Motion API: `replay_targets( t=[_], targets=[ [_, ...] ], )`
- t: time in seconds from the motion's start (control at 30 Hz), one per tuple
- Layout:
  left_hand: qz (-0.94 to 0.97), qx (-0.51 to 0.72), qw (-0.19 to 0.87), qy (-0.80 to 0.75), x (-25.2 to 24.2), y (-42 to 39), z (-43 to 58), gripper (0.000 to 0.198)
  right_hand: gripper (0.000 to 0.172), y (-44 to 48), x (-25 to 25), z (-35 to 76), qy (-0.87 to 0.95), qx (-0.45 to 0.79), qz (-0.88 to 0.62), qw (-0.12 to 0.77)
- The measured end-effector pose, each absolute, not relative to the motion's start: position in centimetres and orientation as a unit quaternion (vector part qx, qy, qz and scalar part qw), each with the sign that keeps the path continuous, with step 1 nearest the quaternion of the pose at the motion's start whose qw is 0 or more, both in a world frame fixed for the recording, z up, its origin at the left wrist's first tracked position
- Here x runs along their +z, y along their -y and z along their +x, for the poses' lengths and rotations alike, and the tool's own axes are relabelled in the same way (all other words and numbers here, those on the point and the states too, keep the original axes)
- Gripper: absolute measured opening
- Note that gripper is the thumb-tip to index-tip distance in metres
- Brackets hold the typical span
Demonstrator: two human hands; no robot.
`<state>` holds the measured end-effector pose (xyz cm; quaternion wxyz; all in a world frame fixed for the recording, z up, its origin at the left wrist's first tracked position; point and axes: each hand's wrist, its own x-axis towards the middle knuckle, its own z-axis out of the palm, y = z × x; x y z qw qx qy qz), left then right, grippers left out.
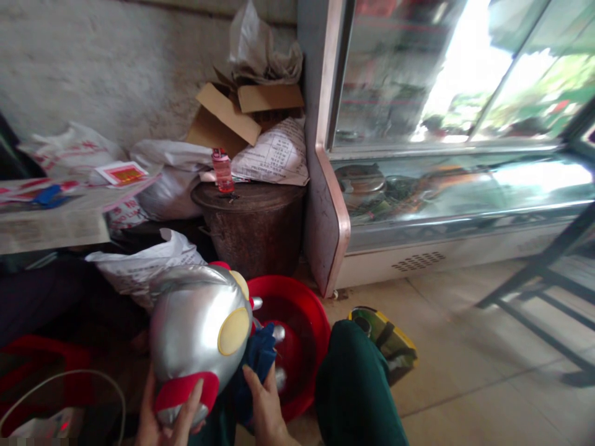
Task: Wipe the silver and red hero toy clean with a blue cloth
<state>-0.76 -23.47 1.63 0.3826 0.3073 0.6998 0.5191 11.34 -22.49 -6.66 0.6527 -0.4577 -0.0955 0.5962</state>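
A left hand (170, 418) cups the underside of a silver plush toy head (199, 331), fingers wrapped on its red mouth to steady it over the lap, while the right hand (264, 402) pinches a blue cloth (258, 356) against it, just above a red basin (304, 328) on the floor.

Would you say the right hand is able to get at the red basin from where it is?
Probably yes: the right hand holds the blue cloth right beside the red basin, nothing between.

Plush toy (199, 328) left of basin (302, 334), barrel (253, 226) behind
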Motion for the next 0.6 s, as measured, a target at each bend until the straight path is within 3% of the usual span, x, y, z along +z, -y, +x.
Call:
replay_targets(
  t=[0.17,0.47,0.6],
  targets=[
    [0.326,0.511,0.350,-0.714,0.1,23.4,-1.7,0.124,0.074,23.2,-5.6,12.1,0.203,0.564,-0.488,0.634],
    [0.374,0.516,0.310,-0.706,-0.5,23.3,-2.2,0.116,0.071,25.9,-10.6,8.9,0.527,0.244,-0.598,0.552],
    [0.371,0.527,0.324,-0.693,-1.1,23.3,-2.3,0.114,0.068,25.9,-10.5,9.2,0.595,0.169,-0.612,0.494]
  ],
)
